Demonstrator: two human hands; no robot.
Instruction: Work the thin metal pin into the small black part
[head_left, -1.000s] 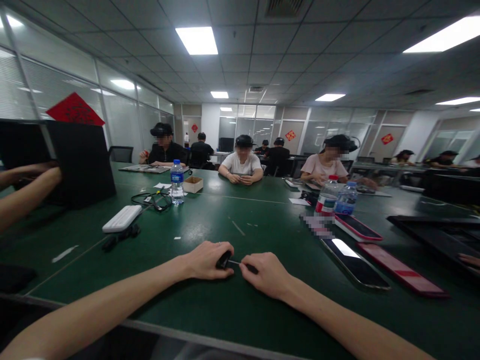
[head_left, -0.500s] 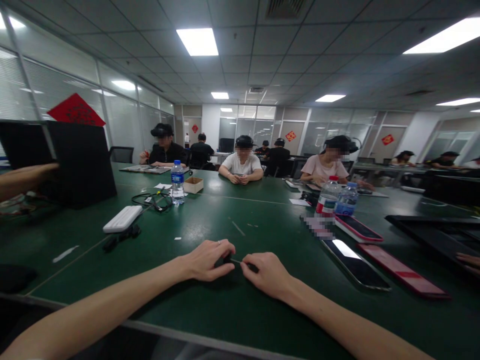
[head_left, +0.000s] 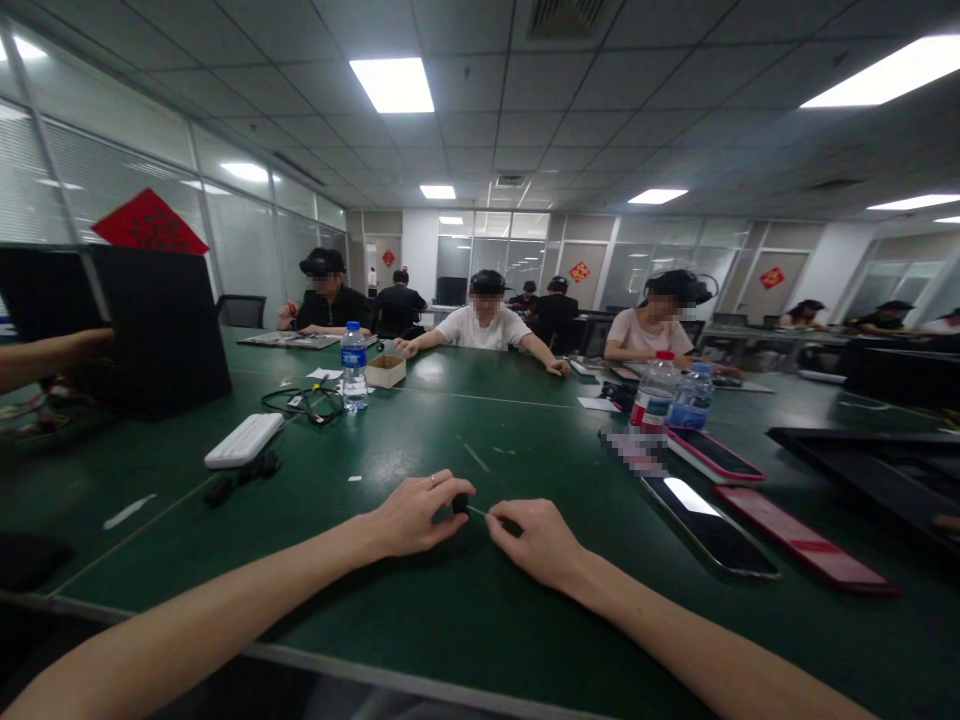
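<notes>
Between thumb and fingers, my left hand [head_left: 420, 515] grips a small dark object [head_left: 460, 504], mostly covered by the fingertips. A thin, light-coloured rod [head_left: 478, 512] runs from that object toward my right hand [head_left: 536, 540]. The right thumb and forefinger are pinched on the rod's other end. Both hands are low over the green table [head_left: 390, 610], with a short gap between them. The exact kind of the dark piece is too small to make out.
Phones [head_left: 709, 525] and a red flat case [head_left: 806, 540] lie to the right, with bottles [head_left: 655, 395] behind. On the left are a white power bank [head_left: 244, 441], black cables [head_left: 304, 402], a water bottle [head_left: 354, 370] and a small box [head_left: 385, 371]. Co-workers sit across.
My hands have shifted slightly right, and more of the dark object shows at the left fingertips. Across the table, a person in white has spread both arms apart.
</notes>
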